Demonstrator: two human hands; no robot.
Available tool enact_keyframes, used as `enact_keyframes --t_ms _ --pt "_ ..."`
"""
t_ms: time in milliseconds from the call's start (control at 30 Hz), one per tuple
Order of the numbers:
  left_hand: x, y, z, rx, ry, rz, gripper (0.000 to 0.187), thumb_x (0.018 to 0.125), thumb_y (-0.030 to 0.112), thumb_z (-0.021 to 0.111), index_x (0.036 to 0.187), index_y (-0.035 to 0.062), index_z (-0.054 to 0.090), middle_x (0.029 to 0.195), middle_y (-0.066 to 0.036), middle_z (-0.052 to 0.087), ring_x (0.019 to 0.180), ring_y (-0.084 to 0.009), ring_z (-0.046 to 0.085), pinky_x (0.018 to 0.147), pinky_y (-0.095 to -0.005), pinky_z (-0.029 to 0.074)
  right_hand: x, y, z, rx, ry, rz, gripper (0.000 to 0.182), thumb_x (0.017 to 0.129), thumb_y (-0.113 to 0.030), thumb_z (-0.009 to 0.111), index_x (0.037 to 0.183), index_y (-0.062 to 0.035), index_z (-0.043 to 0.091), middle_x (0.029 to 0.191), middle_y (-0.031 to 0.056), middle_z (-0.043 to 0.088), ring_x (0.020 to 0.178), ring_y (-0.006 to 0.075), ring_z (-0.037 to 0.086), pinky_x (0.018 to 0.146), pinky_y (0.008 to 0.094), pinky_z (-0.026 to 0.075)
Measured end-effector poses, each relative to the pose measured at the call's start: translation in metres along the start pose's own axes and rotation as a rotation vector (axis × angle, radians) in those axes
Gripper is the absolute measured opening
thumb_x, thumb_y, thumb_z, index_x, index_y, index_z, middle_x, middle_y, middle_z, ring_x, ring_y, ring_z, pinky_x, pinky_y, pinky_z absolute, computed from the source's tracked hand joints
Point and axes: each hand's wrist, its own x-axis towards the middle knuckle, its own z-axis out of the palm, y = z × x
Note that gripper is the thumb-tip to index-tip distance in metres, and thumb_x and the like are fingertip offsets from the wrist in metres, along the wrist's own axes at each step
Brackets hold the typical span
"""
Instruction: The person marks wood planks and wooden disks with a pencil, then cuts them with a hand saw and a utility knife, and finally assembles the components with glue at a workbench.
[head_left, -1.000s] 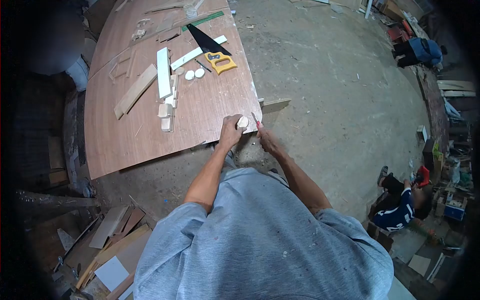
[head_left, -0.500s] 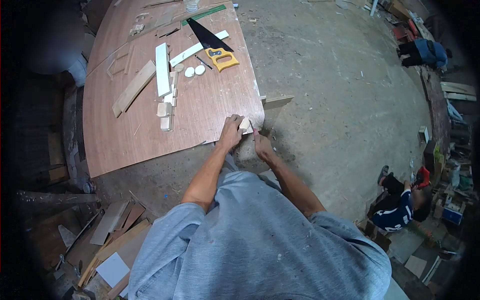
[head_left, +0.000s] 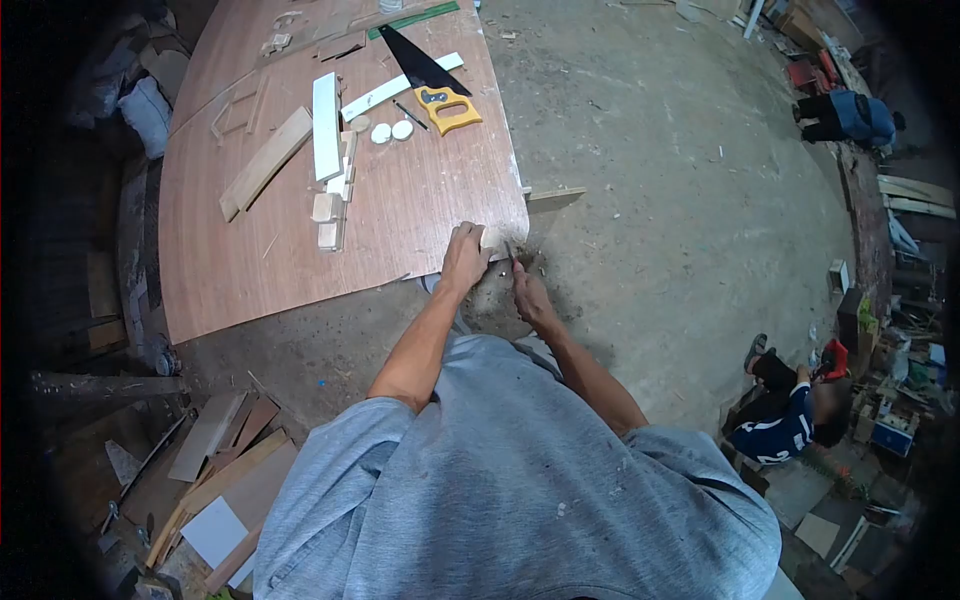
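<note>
1. So, looks to me like you're on a trimming or shaping step: your left hand steadies a small pale wooden piece, and your right hand brings a knife-like tool up beside it.
2. Left fingers are curled around the piece, parted only about as far as its width. Right fingers are closed round the tool's handle, which they mostly cover, so I can't tell the exact grip.
3. The piece sits at your left fingertips, over the near corner of the table, with the blade just to its right. Can't tell if they touch.
4. Blade's long axis runs out from your right fingertips, pointing away from you and leaning slightly left. The piece looks short and stubby; your left fingers hide too much of it to call its long axis or which end faces where.
5. My guess at what the next move calls for: a firm left hold, fingertips clear of the edge, and a short controlled stroke. A slip leftward could nick those fingers.
</note>
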Motion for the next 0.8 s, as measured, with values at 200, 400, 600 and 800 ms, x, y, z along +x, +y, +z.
enact_keyframes --t_ms 200,400,600,800 --pt "0.0 -0.005 -0.009 -0.076 0.009 0.074 0.052 0.076 0.006 0.071 0.125 -0.0015 0.058 0.12 -0.021 0.057 0.114 -0.038 0.052 0.1 -0.0416 0.043 0.004 -0.02 -0.022 0.135 -0.115 0.153 0.07 0.102 -0.054 0.027 0.093 0.0086 0.059 0.09 0.0306 0.063 0.092 0.0451 0.062 0.079 0.0482 0.044" --pt "0.006 -0.01 -0.009 0.028 -0.126 0.125 0.047 0.078 0.004 0.067 0.124 0.0006 0.06 0.121 -0.018 0.058 0.112 -0.0359 0.053 0.1 -0.0409 0.044 0.015 -0.021 -0.005 0.073 -0.119 0.053 0.068 0.102 -0.051 0.028 0.1 0.0077 0.062 0.102 0.0347 0.062 0.102 0.0497 0.059 0.089 0.0499 0.044" --pt "0.002 -0.004 0.0 0.055 -0.053 0.098 0.045 0.075 0.013 0.076 0.115 -0.0036 0.062 0.109 -0.018 0.06 0.104 -0.0369 0.056 0.093 -0.0419 0.046 0.01 -0.034 0.001 -0.1 0.007 0.057 0.068 0.102 -0.049 0.027 0.104 0.0102 0.061 0.108 0.0377 0.059 0.108 0.0552 0.053 0.093 0.0534 0.042" --pt "-0.003 0.007 0.003 0.033 0.04 0.009 0.048 0.075 0.016 0.078 0.114 -0.0065 0.06 0.102 -0.02 0.058 0.104 -0.0386 0.055 0.092 -0.0427 0.045 0.002 -0.013 -0.001 0.088 0.013 -0.032 0.072 0.101 -0.05 0.026 0.1 0.0118 0.062 0.104 0.0377 0.06 0.107 0.0538 0.054 0.092 0.0539 0.041"
